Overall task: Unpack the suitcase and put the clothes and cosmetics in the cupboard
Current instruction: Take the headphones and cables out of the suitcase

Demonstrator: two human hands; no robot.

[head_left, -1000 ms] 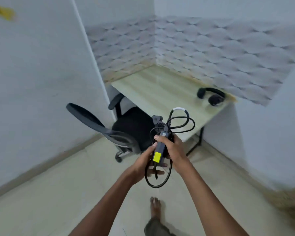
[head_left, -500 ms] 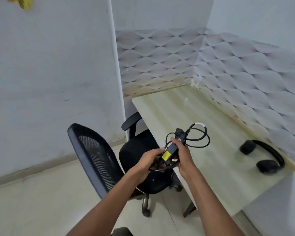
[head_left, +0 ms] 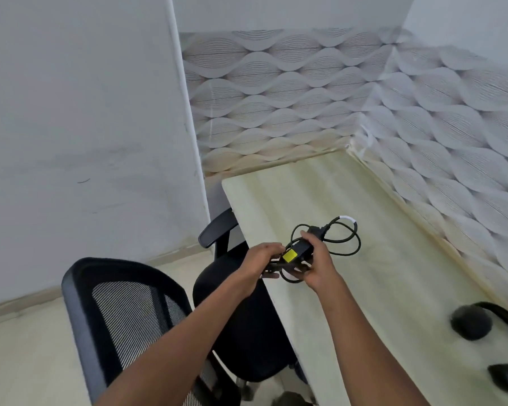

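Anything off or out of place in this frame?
Nothing damaged or spilled. One mismatch: both hands, left hand and right hand, hold a black power adapter with coiled cable over the desk, not clothes or cosmetics. Headphones lie on the desk.

Power adapter [head_left: 298, 251]: black, oblong brick with a yellow label on its near end. Held in the air over the near-left edge of the desk [head_left: 349, 288], tilted, label end toward the person. Gripped from both sides, left hand [head_left: 260, 259] and right hand [head_left: 317, 266] curled round it.

Cable [head_left: 342, 238]: black, thin, attached to the adapter, gathered in loose loops with a white band at the far bend. Loops hang above the desk, toward its back wall; further loops sag beneath the adapter.
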